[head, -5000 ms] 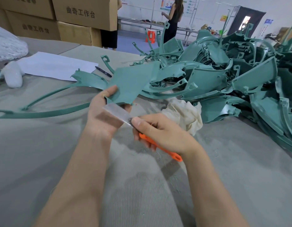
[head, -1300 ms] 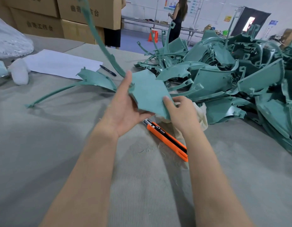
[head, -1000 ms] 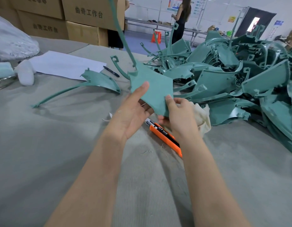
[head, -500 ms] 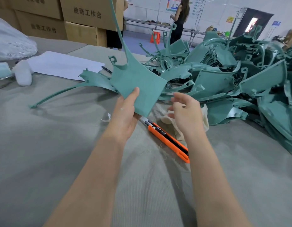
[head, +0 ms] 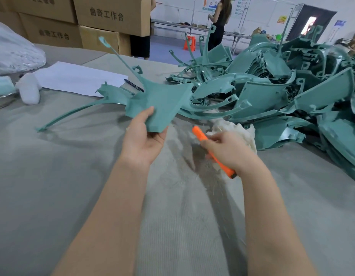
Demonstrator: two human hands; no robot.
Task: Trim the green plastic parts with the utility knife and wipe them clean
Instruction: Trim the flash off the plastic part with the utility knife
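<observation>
My left hand (head: 141, 139) pinches the lower corner of a flat green plastic part (head: 162, 100) with a long thin arm rising up and to the left. It is held above the grey cloth-covered table (head: 73, 176). My right hand (head: 227, 150) grips the orange utility knife (head: 200, 136), lifted off the table, its front end pointing up-left toward the part. No blade shows. A crumpled white rag (head: 234, 129) lies just behind my right hand. A second green part (head: 111, 96) with a long curved arm lies on the table behind the held one.
A big heap of green plastic parts (head: 282, 86) fills the right side of the table. A sheet of white paper (head: 77, 78) with a pen (head: 134, 85) lies at the back left, beside a white bottle (head: 29, 90). Cardboard boxes (head: 109, 14) stand behind. A person stands at a far bench.
My right hand let go of the green part, reached down and picked the orange knife up off the table. My left hand tilted the part so its thin arm leans further left.
</observation>
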